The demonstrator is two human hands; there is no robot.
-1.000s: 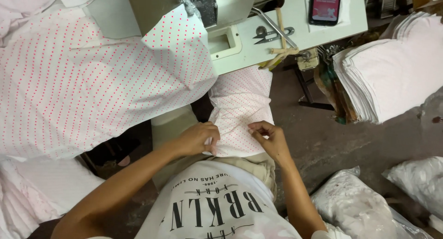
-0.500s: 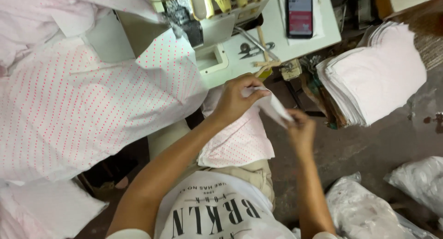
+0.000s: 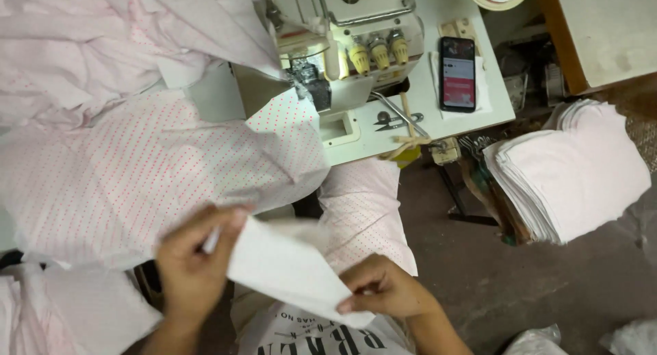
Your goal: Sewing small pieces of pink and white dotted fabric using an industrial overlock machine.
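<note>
- Dotted pink fabric [image 3: 137, 170]: large crumpled spread at nine o'clock, draped off the machine table toward the lap.
- Left hand [image 3: 195, 266]: at seven o'clock, fingers curled shut, pinching the upper left edge of the white fabric piece [image 3: 287, 269].
- White fabric piece: held taut between both hands at six o'clock, tilted, lower corner toward five o'clock, lying over the dotted cloth on the lap.
- Sewing machine [image 3: 342, 47]: at twelve o'clock on the white table [image 3: 424, 115], thread knobs facing down-frame.
- Right hand [image 3: 383, 290]: at five o'clock, closed in a pinch on the lower right corner of the white piece.
- Scissors [image 3: 397, 119]: flat on the table just right of the machine base, at one o'clock.
- Phone [image 3: 458, 73]: lit screen up, beside the scissors, toward one o'clock.
- Stack of pale pink cut pieces [image 3: 575, 173]: at three o'clock, well apart from both hands.
</note>
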